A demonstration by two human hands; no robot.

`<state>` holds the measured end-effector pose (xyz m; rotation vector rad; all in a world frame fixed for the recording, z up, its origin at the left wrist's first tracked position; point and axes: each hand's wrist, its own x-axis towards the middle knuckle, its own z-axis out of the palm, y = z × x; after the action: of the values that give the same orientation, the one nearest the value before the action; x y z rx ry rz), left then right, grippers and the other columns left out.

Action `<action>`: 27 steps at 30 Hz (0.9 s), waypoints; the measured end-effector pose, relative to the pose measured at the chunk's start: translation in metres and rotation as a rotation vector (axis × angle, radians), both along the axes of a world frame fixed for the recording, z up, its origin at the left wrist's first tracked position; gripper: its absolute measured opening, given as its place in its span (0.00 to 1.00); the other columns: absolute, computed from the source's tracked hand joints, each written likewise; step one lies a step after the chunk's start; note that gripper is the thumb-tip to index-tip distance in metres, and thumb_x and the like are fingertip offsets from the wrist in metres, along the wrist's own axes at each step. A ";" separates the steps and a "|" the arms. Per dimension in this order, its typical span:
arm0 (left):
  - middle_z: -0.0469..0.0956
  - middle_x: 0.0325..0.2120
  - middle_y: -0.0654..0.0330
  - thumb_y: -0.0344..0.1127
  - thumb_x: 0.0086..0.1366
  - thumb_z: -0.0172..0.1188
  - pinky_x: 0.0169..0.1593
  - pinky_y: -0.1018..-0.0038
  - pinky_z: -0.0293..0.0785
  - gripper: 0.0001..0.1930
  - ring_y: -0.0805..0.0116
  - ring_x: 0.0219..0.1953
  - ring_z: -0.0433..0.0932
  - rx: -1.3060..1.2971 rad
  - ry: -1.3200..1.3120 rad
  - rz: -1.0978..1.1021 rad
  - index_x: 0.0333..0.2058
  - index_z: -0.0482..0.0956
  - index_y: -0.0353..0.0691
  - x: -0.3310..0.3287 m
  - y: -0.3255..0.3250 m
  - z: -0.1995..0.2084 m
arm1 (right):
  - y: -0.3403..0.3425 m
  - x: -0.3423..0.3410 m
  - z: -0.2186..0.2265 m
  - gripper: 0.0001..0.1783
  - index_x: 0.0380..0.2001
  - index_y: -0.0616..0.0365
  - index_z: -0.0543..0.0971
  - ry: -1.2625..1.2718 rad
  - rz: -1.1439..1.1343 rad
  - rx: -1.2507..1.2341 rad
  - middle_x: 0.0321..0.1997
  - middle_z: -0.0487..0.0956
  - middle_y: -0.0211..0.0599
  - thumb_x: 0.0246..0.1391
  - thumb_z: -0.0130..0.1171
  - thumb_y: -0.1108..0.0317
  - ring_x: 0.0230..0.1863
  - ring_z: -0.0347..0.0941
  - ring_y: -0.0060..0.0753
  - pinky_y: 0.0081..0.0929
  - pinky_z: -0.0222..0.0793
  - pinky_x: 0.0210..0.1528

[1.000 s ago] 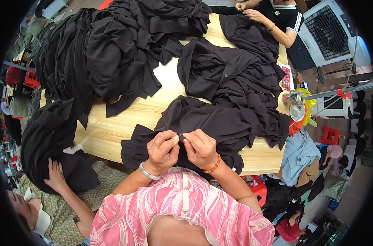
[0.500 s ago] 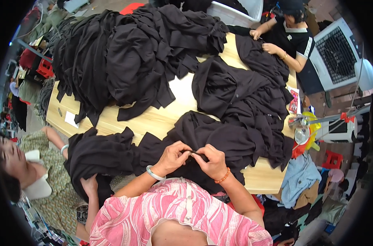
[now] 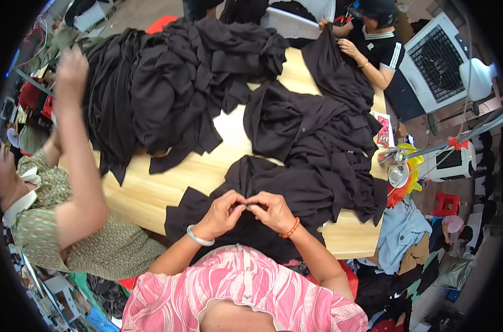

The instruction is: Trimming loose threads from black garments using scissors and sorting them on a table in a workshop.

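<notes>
Close in front of me, a black knit garment (image 3: pixel 246 235) lies over the near edge of the table. My left hand (image 3: pixel 222 214), with a pale bangle on its wrist, is closed in a pinch on a small dark fold of the garment. My right hand (image 3: pixel 272 213), wearing an orange bead bracelet, pinches the same bit from the other side. The fingertips almost meet, and whatever else they hold is too small to make out. Just beyond the hands, more black garments (image 3: pixel 295 188) lie in a loose heap.
A large pile of black garments (image 3: pixel 179 83) fills the far left of the wooden table (image 3: pixel 146 191). At the left, a co-worker (image 3: pixel 85 221) has an arm raised. Another person (image 3: pixel 370 50) handles black cloth at the far right. A metal stand arm (image 3: pixel 456 145) reaches in from the right.
The co-worker at my left has let go of a black garment, now gone from the near left, and raised an arm. My hands have drawn closer together. The far person has lifted cloth.
</notes>
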<state>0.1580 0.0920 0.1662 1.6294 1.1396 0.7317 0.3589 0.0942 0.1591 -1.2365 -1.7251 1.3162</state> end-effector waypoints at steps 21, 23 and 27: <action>0.75 0.49 0.54 0.31 0.54 0.67 0.38 0.64 0.80 0.21 0.52 0.39 0.81 0.243 0.226 0.044 0.47 0.75 0.40 0.033 -0.035 -0.004 | -0.015 0.021 0.019 0.08 0.35 0.65 0.77 0.459 -0.275 -0.546 0.28 0.79 0.31 0.57 0.65 0.73 0.24 0.77 0.17 0.13 0.73 0.25; 0.75 0.51 0.52 0.29 0.54 0.65 0.39 0.65 0.78 0.14 0.54 0.42 0.80 0.485 0.216 0.111 0.42 0.78 0.39 0.038 -0.036 -0.015 | -0.016 0.021 0.028 0.06 0.36 0.65 0.77 0.435 -0.372 -0.516 0.28 0.80 0.34 0.57 0.64 0.75 0.24 0.78 0.19 0.14 0.74 0.25; 0.56 0.65 0.38 0.43 0.44 0.74 0.52 0.58 0.67 0.34 0.46 0.54 0.69 0.582 0.166 0.161 0.51 0.75 0.38 0.059 -0.025 0.008 | -0.013 0.033 0.054 0.04 0.35 0.63 0.77 0.412 -0.510 -0.413 0.24 0.77 0.28 0.59 0.60 0.73 0.21 0.73 0.16 0.14 0.68 0.23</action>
<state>0.2167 0.0670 0.1740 2.1272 1.2586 1.1246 0.3922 0.0808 0.2133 -1.3848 -0.8034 1.5061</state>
